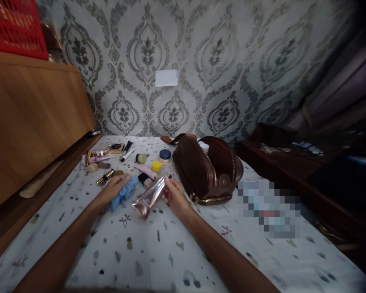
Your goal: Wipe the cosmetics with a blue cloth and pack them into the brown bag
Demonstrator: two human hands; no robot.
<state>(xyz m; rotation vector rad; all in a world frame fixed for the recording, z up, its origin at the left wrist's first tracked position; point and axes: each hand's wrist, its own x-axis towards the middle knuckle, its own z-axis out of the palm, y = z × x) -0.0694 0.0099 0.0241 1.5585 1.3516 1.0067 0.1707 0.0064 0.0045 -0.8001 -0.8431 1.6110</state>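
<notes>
My right hand (pixel 177 198) pinches a shiny pink squeeze tube (pixel 149 199) near its cap end, with the flat end slanting down to the left. My left hand (pixel 114 189) is closed on a crumpled blue cloth (pixel 128 191) over the patterned sheet. Just beyond the hands lie a black-capped bottle (pixel 145 180), a pale pink tube (pixel 146 171) and a yellow-lidded jar (pixel 156 165). A gold and black lipstick tube (pixel 106 177) rests beside my left hand. To the right stands an unzipped brown toiletry bag (pixel 195 171), with white-topped items (pixel 204 147) showing inside.
A blue-lidded jar (pixel 165 155), a greenish jar (pixel 141 158) and several cosmetics cluster toward the back left. A wooden cabinet (pixel 39 122) borders the left, holding a red basket (pixel 18 30). Dark furniture (pixel 271 171) stands right, near a blurred-out patch (pixel 270 211) on the sheet.
</notes>
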